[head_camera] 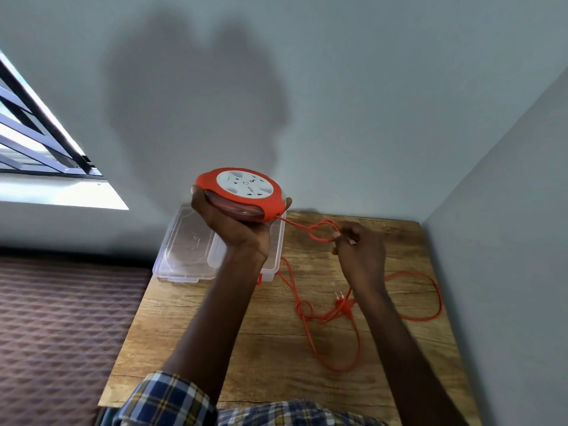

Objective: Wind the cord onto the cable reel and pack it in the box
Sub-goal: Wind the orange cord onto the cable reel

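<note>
Above the table's [190, 327] far-left corner, reel [241, 195] cupped in left hand [236, 229]; right hand [358, 250] pinching cord [319, 233]. Winding barely begun; next, feeding slack evenly. Box [276, 262] waiting.

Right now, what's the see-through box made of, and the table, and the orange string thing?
The box looks like clear hard plastic: you can see through it, and its edges shine. The table looks like wood with a matte finish, showing brown grain lines and knots, though it could be a printed wood-look surface. The cord seems rubbery or plastic-coated, since it is smooth and bends in loose loops.
</note>
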Demonstrator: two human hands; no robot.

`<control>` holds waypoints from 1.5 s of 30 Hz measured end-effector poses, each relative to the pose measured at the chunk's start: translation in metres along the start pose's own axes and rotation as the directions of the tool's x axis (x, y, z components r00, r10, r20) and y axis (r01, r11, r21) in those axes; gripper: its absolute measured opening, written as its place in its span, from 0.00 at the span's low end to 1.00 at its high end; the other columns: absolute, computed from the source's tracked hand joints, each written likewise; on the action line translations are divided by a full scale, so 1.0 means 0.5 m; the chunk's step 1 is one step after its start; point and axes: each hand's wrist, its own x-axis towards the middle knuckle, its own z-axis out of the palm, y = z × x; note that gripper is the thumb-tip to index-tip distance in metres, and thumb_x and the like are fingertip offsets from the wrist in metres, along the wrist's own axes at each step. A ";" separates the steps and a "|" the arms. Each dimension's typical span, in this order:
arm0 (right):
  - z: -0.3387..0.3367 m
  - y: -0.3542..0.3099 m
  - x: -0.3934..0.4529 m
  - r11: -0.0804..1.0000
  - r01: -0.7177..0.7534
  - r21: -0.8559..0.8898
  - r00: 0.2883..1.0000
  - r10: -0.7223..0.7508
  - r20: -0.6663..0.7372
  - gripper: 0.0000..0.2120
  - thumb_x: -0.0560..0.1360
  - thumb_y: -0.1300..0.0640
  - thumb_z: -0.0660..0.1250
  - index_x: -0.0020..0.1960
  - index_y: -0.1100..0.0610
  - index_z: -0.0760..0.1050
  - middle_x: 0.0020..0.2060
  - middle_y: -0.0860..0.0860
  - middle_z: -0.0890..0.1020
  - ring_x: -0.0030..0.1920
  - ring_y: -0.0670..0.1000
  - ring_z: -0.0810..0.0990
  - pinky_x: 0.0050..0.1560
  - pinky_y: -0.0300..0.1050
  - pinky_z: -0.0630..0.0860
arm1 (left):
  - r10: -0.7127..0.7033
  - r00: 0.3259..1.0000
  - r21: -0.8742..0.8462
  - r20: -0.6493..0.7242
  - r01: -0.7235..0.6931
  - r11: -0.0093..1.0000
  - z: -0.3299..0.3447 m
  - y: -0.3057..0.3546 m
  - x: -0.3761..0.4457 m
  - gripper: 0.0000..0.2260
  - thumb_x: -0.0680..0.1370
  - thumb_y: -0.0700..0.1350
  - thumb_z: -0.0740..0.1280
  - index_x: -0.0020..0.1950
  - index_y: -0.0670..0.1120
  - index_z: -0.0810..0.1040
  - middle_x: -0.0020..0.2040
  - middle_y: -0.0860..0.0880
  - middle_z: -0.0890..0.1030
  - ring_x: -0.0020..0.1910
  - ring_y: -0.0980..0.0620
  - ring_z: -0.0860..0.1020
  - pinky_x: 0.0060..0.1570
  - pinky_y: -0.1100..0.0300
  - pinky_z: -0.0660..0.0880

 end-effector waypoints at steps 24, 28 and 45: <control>-0.037 -0.005 -0.004 0.907 -0.342 0.244 0.932 0.294 0.213 0.05 0.78 0.61 0.71 0.45 0.54 0.84 0.40 0.49 0.85 0.42 0.47 0.79 0.40 0.45 0.73 | -0.146 0.989 0.048 0.036 0.144 0.988 -0.014 -0.041 0.013 0.38 0.80 0.72 0.50 0.76 0.46 0.75 0.65 0.38 0.81 0.71 0.30 0.75 0.59 0.18 0.68; -0.046 -0.008 -0.002 0.943 -0.261 0.206 0.934 0.193 0.302 0.07 0.80 0.64 0.66 0.50 0.54 0.81 0.35 0.45 0.84 0.39 0.45 0.81 0.42 0.47 0.74 | -0.147 0.989 0.033 0.030 0.146 0.989 -0.019 -0.039 0.022 0.38 0.79 0.73 0.51 0.75 0.47 0.75 0.71 0.36 0.78 0.71 0.30 0.75 0.60 0.18 0.68; -0.070 -0.002 -0.006 0.228 -0.813 0.536 0.564 0.077 0.822 0.20 0.81 0.48 0.59 0.55 0.64 0.79 0.48 0.59 0.83 0.35 0.53 0.83 0.25 0.38 0.75 | -0.176 0.984 -0.024 0.036 0.176 0.984 -0.031 -0.029 0.028 0.38 0.78 0.74 0.52 0.74 0.47 0.76 0.72 0.36 0.77 0.69 0.28 0.75 0.58 0.17 0.69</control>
